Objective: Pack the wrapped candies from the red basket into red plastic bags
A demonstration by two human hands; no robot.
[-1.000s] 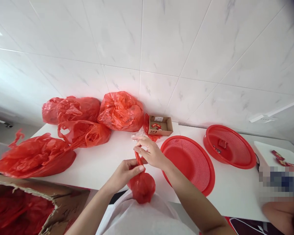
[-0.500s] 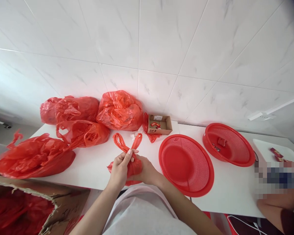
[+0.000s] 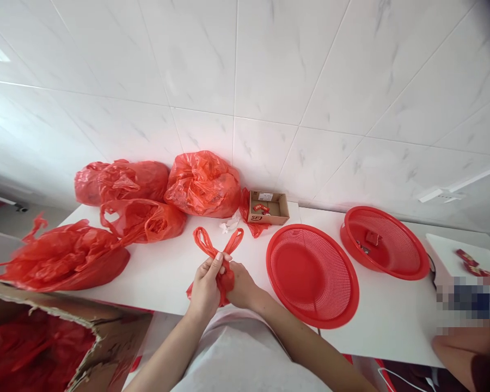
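Note:
Both my hands grip a small red plastic bag [image 3: 225, 281] at the near edge of the white table [image 3: 163, 272]. My left hand [image 3: 206, 283] wraps round the bag's neck from the left, fingers closed. My right hand [image 3: 240, 284] clasps the bundle from the right. The bag's two handle loops [image 3: 216, 243] stick up above my fingers in a V, crossed just above my grip.
Several filled red plastic bags [image 3: 202, 185] lie at the left and back by the tiled wall. A small cardboard box [image 3: 267, 208] stands behind. Two red mesh baskets [image 3: 312, 275] [image 3: 386, 242] sit to the right. A large carton [image 3: 57, 343] is at lower left. Another person's arm [image 3: 469, 354] shows at lower right.
A second ago the tied bag hung below the table edge with my right hand pulling its handle up. Now it rests on the table, both hands round it, handles standing free.

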